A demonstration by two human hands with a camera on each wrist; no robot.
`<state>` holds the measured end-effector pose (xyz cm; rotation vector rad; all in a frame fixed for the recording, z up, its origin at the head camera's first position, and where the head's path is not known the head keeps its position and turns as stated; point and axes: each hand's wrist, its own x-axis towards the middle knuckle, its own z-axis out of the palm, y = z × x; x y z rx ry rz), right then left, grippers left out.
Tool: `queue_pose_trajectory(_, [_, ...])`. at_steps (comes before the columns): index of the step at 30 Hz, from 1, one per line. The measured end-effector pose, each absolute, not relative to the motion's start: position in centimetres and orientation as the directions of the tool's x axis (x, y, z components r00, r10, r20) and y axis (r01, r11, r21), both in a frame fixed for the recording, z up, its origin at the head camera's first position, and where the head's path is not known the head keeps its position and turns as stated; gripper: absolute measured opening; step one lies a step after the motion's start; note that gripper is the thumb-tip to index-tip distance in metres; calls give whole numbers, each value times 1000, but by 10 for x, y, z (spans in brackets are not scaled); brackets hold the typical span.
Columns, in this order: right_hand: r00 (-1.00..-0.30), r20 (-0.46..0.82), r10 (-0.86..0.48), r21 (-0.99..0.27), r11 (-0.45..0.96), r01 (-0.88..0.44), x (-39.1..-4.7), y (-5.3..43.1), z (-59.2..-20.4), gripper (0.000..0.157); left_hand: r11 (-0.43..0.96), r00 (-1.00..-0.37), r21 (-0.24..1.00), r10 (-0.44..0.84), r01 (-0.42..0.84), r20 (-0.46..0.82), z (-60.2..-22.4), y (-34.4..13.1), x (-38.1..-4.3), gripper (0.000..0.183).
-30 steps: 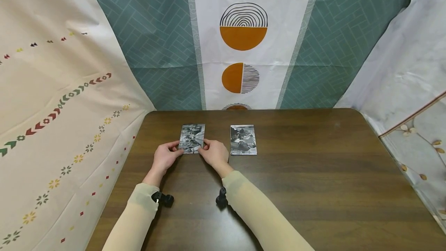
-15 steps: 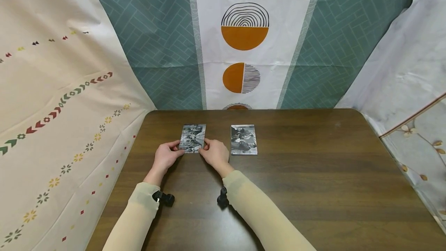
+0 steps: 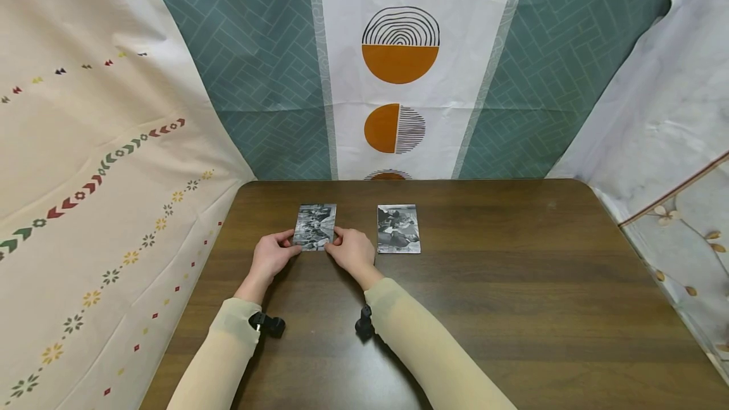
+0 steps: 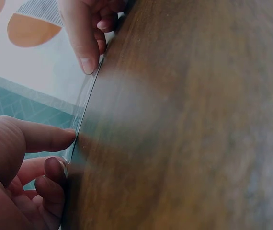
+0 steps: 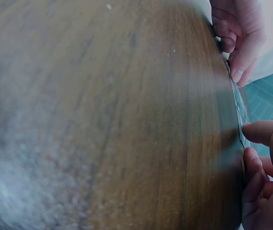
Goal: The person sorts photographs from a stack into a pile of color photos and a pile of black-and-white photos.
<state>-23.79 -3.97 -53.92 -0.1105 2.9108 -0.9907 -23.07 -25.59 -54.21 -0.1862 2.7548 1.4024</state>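
Note:
A black-and-white photo print (image 3: 315,226) lies at the far left part of the table, with a hand at each side of it. My left hand (image 3: 272,254) holds its left edge, thumb at the near left corner. On the opposite side my right hand (image 3: 353,250) grips the right edge, its thumb at the near right corner. Both wrist views show the print edge-on as a thin strip, thumbs and fingertips right at its edge. A second black-and-white photo print (image 3: 398,229) lies flat just right of my right hand, touched by neither hand.
The brown wooden table (image 3: 512,309) stretches to the right and toward me. Its far edge meets a green and white patterned cloth (image 3: 273,68). Cream fabric (image 3: 102,220) hangs at the left, and white fabric (image 3: 660,119) at the right. Small black devices sit on both wrists.
Both hands stay at the left photo print's edges, nearly still. The head view has shifted very slightly; the second print has kept its place.

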Motion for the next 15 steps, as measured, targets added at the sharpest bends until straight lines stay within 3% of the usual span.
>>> queue_pose_trajectory(15, [-996, -42, -81, -635, 772, -36, -239, -39, -541, 56, 564, -990, 814, -83, -142, -115, -543, -257, -232, 56])
